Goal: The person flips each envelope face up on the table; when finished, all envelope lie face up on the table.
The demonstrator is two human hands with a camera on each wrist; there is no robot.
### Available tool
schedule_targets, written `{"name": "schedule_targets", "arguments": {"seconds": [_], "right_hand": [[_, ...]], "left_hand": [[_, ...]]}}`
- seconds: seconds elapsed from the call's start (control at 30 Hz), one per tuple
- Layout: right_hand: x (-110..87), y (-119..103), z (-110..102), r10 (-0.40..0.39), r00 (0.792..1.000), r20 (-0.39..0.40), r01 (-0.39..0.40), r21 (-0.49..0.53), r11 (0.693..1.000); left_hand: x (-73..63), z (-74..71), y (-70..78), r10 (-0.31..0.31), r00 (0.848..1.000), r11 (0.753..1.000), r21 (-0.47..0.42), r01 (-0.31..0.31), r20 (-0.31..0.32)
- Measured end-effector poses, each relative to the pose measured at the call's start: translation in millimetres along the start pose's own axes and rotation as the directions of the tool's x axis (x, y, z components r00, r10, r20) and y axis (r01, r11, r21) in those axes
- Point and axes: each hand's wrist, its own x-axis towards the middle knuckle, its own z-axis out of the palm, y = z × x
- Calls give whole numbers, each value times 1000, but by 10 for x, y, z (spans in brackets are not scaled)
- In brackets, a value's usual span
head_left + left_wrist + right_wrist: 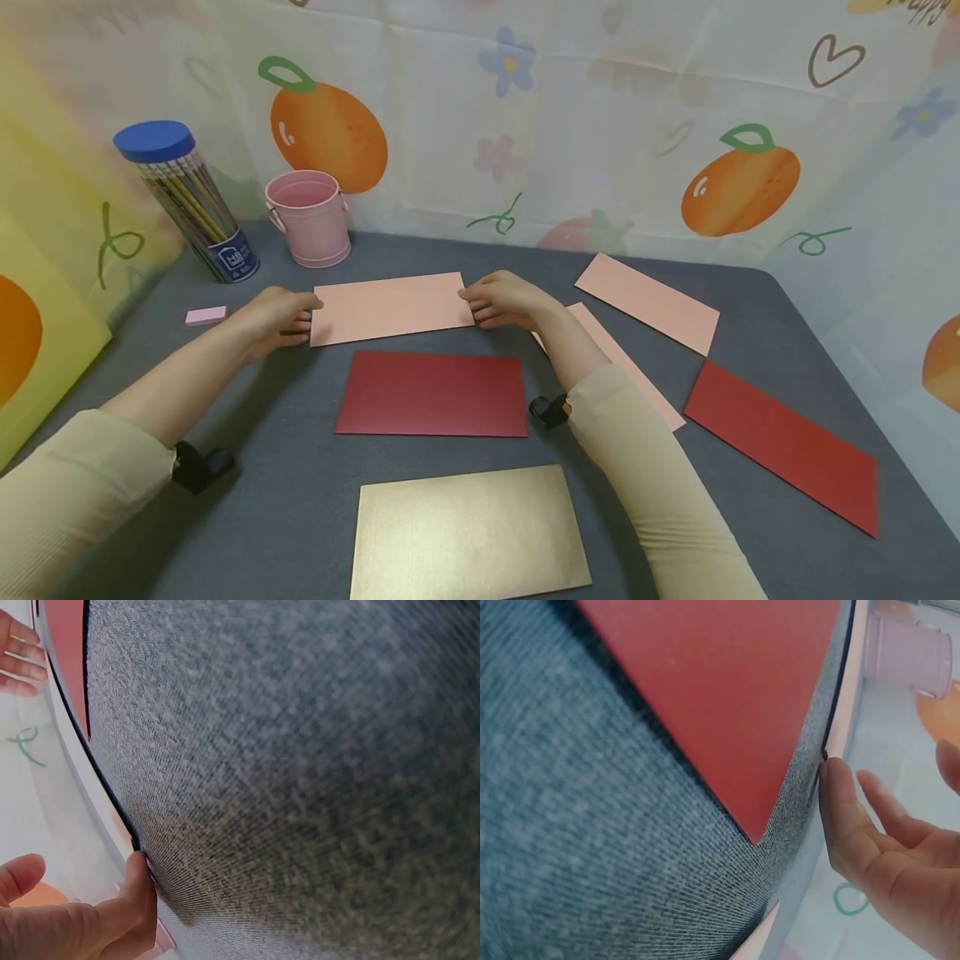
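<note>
A pale pink rectangular card point(390, 308) lies on the dark grey table behind a dark red card point(435, 393). At the pink card's left short edge my left hand point(273, 321) touches it with its fingertips; in the left wrist view the thumb point(22, 876) stands away from the card. My right hand point(513, 302) touches the opposite short edge, and the right wrist view shows its fingers point(844, 791) extended against that edge. Closer to me, a gold card point(468, 533) lies flat, in front of the dark red one.
Two more pink cards point(648, 302) lie at the right, one partly under my right forearm, near a red card point(783, 446). A pink bucket point(309, 218), a blue-lidded tub of pencils point(187, 200) and a pink eraser point(206, 316) stand or lie at the back left.
</note>
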Motion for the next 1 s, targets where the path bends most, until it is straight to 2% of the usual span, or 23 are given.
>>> {"name": "schedule_targets", "arguments": {"seconds": [0.23,0.37,0.53,0.73,1.0], "right_hand": [[18,8,-14,7,1000,-13,-7,35,999],[19,18,-36,11,1000,-29,-9,56,998],[13,42,-75,1,998,-66,3,48,999],[-20,72,-120,-19,990,-138,17,-16,1000],[-90,89,-221,-32,973,-228,33,0,999]], "left_hand": [[50,-3,9,-18,1000,996,-83,19,6],[77,-6,13,-21,1000,995,-101,21,5],[102,2,26,27,1000,998,-48,-27,-17],[92,12,58,77,996,996,40,-75,-46],[82,74,122,134,988,990,63,-130,-72]]}}
